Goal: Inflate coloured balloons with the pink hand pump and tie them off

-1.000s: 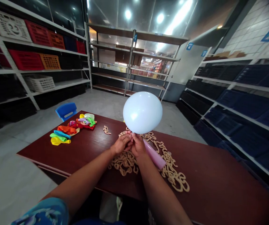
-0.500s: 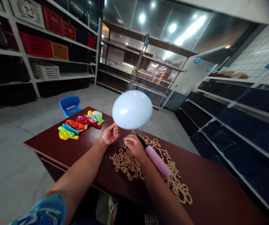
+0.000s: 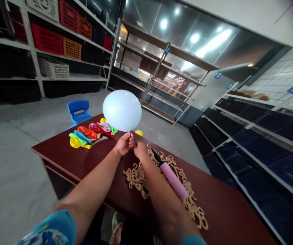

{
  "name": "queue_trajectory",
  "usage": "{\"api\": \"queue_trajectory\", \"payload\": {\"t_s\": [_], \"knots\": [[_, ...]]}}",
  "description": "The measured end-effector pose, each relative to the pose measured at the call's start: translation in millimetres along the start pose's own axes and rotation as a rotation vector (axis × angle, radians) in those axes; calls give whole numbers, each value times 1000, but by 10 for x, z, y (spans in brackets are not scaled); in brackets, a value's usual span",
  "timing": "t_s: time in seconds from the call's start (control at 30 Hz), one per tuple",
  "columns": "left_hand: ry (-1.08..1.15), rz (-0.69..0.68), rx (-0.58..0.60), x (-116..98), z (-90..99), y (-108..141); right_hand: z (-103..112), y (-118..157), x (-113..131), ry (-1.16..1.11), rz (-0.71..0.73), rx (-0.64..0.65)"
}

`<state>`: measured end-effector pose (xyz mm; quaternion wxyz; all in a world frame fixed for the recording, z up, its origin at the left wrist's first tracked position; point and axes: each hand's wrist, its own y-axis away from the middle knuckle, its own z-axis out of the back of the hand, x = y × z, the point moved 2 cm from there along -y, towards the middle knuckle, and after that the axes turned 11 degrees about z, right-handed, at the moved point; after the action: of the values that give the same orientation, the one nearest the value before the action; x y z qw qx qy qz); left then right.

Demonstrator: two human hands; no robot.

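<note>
Head view: my left hand (image 3: 124,144) pinches neck of pale blue balloon (image 3: 122,110), balloon straight above it, frame centre-left. My right hand (image 3: 140,150) just right of neck, grip unclear. Pink pump (image 3: 173,177) lies diagonally toward lower right on table (image 3: 59,153).

No text, label or sign is sharp enough to read.

Above the fingers (image 3: 129,139) of the left hand, the pale blue balloon (image 3: 122,110) looks like smooth rubber with a soft sheen. Just right of them lies a pink pump (image 3: 174,177) of matt plastic. Under them the table (image 3: 67,157) is dark, polished wood, carrying rough beige chains (image 3: 136,177); well left of them lie limp, glossy coloured balloons (image 3: 85,135).
</note>
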<state>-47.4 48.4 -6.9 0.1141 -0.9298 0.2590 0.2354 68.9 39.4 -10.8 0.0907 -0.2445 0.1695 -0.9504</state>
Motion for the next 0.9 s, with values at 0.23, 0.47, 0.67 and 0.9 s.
{"api": "queue_trajectory", "payload": {"t_s": [0.23,0.47,0.67,0.9], "knots": [[-177,85,-198,124,-39,-39,514,368,-249,-661,-247,-490],[-276,393,-36,374,-152,35,566,638,-155,-160,152,-514],[-274,355,-24,417,-94,5,503,659,-81,103,393,-325],[-197,296,40,387,-132,2,576,657,-243,-136,222,-472]]}}
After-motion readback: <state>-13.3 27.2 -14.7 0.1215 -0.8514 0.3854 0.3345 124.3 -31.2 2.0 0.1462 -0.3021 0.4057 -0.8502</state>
